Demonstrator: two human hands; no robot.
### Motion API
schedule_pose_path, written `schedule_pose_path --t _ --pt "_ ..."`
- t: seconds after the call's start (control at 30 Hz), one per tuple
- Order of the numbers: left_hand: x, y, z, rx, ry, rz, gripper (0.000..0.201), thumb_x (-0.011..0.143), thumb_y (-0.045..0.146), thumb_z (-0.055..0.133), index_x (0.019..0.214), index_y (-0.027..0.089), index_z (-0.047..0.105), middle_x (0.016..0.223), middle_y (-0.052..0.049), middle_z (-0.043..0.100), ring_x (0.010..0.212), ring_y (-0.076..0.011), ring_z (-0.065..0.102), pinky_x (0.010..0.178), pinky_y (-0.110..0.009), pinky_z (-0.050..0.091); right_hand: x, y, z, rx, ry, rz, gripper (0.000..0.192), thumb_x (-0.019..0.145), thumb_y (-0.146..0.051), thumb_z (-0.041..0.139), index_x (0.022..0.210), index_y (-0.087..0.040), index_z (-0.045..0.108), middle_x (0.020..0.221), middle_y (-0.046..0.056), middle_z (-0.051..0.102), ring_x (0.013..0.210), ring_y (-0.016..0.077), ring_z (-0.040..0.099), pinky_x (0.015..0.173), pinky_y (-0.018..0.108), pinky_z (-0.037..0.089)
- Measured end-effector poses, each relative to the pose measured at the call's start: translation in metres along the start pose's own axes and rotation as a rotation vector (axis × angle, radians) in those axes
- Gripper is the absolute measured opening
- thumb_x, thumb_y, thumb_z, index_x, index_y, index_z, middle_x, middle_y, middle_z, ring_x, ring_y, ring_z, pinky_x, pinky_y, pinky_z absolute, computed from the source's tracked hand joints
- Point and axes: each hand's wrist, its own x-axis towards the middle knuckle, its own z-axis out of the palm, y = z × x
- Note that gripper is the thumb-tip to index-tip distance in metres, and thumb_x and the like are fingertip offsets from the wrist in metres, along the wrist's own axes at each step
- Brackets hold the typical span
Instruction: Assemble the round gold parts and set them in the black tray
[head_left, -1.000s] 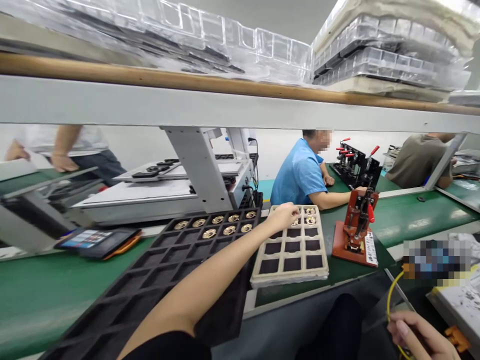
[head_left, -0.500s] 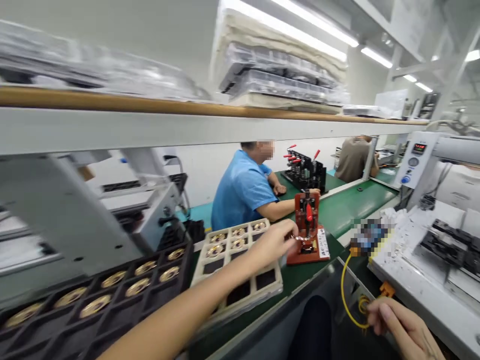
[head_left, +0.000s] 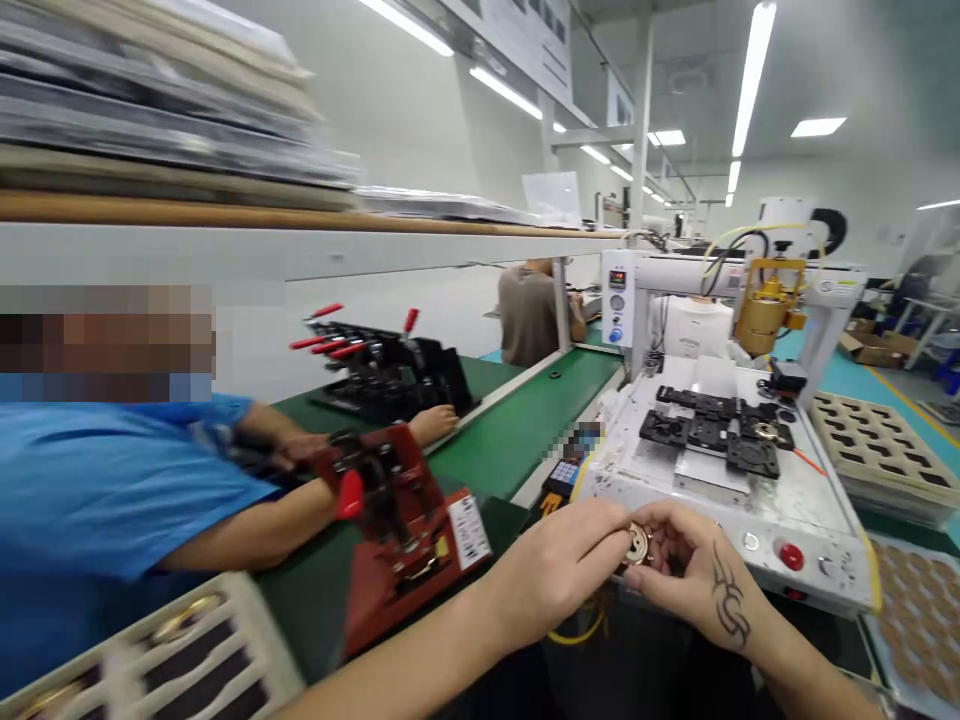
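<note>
A small round gold-coloured watch case [head_left: 637, 545] is held up in front of the white machine's base. My left hand [head_left: 566, 565] is closed with its fingertips on the left side of the case. From the right, my right hand [head_left: 686, 565] pinches the other side between thumb and curled fingers. Parts of the case are hidden by the fingers. To the left of my hands stands a red clamp fixture [head_left: 390, 530] with a red-tipped lever. A cream tray [head_left: 255, 630] holding gold round parts lies at the lower left.
The white dispensing machine [head_left: 712, 480] carries black fixtures [head_left: 705, 425] on its bed. Cream trays [head_left: 885, 450] are stacked on its right, beside a sheet of round brown pieces [head_left: 919, 610]. A co-worker in a blue shirt [head_left: 135, 510] reaches near the red fixture. A shelf [head_left: 225, 215] runs overhead.
The view has swung right. My left hand has left the red fixture and come to my right hand, which has risen from near the yellow cable; both now hold the watch case.
</note>
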Motion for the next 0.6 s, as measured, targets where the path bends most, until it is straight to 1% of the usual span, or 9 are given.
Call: schedule_pose_path --t 0.1,0.13,0.2,0.23,0.27,0.33,0.4,0.5,0.6 --pt "0.028 -0.008 0.023 -0.169 -0.059 -0.049 0.019 0.111 0.022 0.057 0.129 0.02 0.063 0.124 -0.014 0.074 0.112 -0.0266 0.075 0.1 -0.038 0.063 -0.013 0.009 -0.035 -0.058 0.156 0.031 0.035 0.08 -0.03 0.087 0.112 -0.021 0.073 0.077 -0.004 0.062 0.068 0.0154 0.054 0.063 0.029 0.047" --pt "0.039 -0.013 0.03 -0.225 -0.085 -0.082 0.035 0.106 0.03 0.069 0.139 0.021 0.059 0.133 -0.016 0.071 0.122 -0.0301 0.072 0.105 -0.042 0.062 -0.019 0.013 -0.049 -0.092 0.22 0.036 0.036 0.079 -0.03 0.086 0.112 -0.021 0.073 0.077 -0.004 0.062 0.068 0.0156 0.054 0.063 0.029 0.047" --pt "0.067 -0.026 0.044 -0.323 -0.153 -0.133 0.079 0.088 0.049 0.09 0.152 0.024 0.049 0.147 -0.018 0.064 0.134 -0.0367 0.066 0.111 -0.05 0.059 -0.034 0.022 -0.081 -0.156 0.355 0.051 0.039 0.079 -0.032 0.086 0.114 -0.021 0.071 0.078 -0.003 0.064 0.068 0.016 0.055 0.063 0.03 0.047" --pt "0.084 -0.033 0.052 -0.352 -0.199 -0.148 0.089 0.082 0.055 0.094 0.153 0.025 0.049 0.148 -0.018 0.063 0.135 -0.0381 0.065 0.112 -0.052 0.058 -0.042 0.025 -0.097 -0.179 0.418 0.059 0.04 0.08 -0.033 0.086 0.115 -0.02 0.071 0.079 -0.002 0.065 0.067 0.0161 0.056 0.063 0.03 0.048" --pt "0.103 -0.041 0.062 -0.362 -0.25 -0.164 0.087 0.081 0.057 0.093 0.151 0.025 0.052 0.146 -0.017 0.064 0.134 -0.0374 0.065 0.112 -0.052 0.057 -0.051 0.028 -0.111 -0.195 0.481 0.062 0.041 0.08 -0.036 0.086 0.115 -0.02 0.07 0.08 -0.001 0.067 0.066 0.0162 0.056 0.062 0.03 0.048" --pt "0.146 -0.057 0.088 -0.317 -0.345 -0.204 0.059 0.095 0.052 0.081 0.142 0.022 0.061 0.14 -0.015 0.067 0.131 -0.033 0.066 0.112 -0.047 0.056 -0.066 0.031 -0.137 -0.223 0.601 0.043 0.043 0.08 -0.039 0.086 0.115 -0.02 0.071 0.081 0.0 0.069 0.065 0.0164 0.057 0.062 0.031 0.051" --pt "0.189 -0.069 0.118 -0.252 -0.372 -0.239 0.038 0.104 0.039 0.07 0.134 0.017 0.067 0.137 -0.016 0.068 0.131 -0.031 0.065 0.115 -0.045 0.053 -0.079 0.029 -0.154 -0.261 0.669 0.02 0.043 0.08 -0.04 0.088 0.115 -0.02 0.072 0.082 0.001 0.071 0.065 0.017 0.059 0.063 0.032 0.054" --pt "0.243 -0.082 0.161 -0.152 -0.425 -0.296 0.034 0.103 0.034 0.072 0.13 0.014 0.07 0.138 -0.017 0.067 0.133 -0.0339 0.062 0.117 -0.054 0.049 -0.1 0.021 -0.165 -0.299 0.705 0.022 0.043 0.081 -0.042 0.088 0.115 -0.021 0.074 0.089 0.004 0.075 0.07 0.0191 0.064 0.065 0.032 0.058" --pt "0.274 -0.094 0.186 -0.084 -0.567 -0.343 0.036 0.103 0.039 0.074 0.131 0.017 0.07 0.139 -0.012 0.069 0.126 -0.0316 0.067 0.108 -0.056 0.056 -0.123 0.016 -0.17 -0.304 0.785 0.039 0.044 0.082 -0.044 0.087 0.118 -0.022 0.074 0.096 0.006 0.076 0.076 0.021 0.066 0.066 0.032 0.059"
